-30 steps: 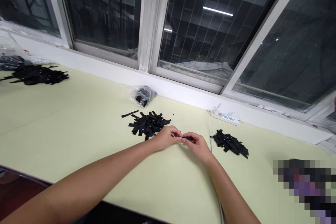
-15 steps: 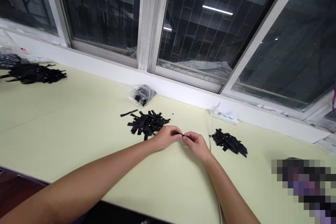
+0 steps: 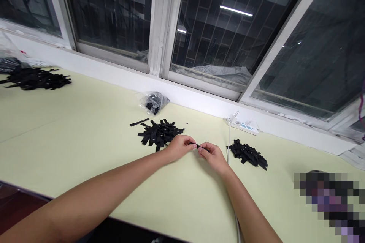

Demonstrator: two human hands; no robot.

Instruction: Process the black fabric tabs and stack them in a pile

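Between my two hands a short black fabric strip [image 3: 198,145] is held just above the table. My left hand [image 3: 180,148] pinches its left end, and my right hand [image 3: 212,155] pinches the right end; the fingers cover most of it. Left of my left hand lies a pile of black strips [image 3: 158,133], some with small white marks. A single black strip [image 3: 139,122] lies apart at that pile's far left. To the right of my right hand, past a white cable [image 3: 229,140], sits another heap of black strips [image 3: 248,153].
A clear plastic bag [image 3: 156,102] with black pieces inside stands near the window ledge. The cable runs from a white power strip [image 3: 245,125] down beside my right arm. More black strips [image 3: 37,79] lie far left. A blurred-out patch [image 3: 327,197] covers the right side.
Both hands stay almost in place, still pinching the strip; slightly more of it shows between the fingertips. The whole view has shifted a little.
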